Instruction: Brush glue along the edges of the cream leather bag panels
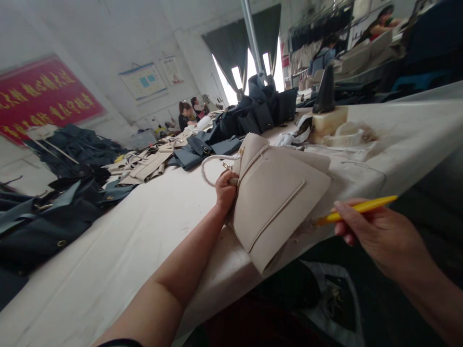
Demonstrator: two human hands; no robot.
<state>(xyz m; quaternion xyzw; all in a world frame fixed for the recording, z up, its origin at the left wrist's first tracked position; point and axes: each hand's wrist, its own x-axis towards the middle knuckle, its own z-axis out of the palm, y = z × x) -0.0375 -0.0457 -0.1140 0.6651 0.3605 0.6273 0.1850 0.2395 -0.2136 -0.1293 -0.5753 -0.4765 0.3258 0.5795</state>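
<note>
My left hand (226,190) grips a beige leather handbag (278,202) at its top edge, near a metal fitting, and holds it tilted on the table. A pale rope handle (210,168) loops out to the left of that hand. My right hand (376,226) is shut on a yellow pen (356,209) off the table edge. The pen's tip points at the bag's lower right side and stays a little apart from it. A stitched flap seam runs across the bag's front, and its back side is hidden.
The white-covered table (119,241) runs away from me, bearing dark blue bags and beige leather pieces (148,166). A dark cone-shaped form on a cream block (327,120) stands beyond the bag. Co-workers (187,115) sit at the far end. The dark floor lies below the table's edge.
</note>
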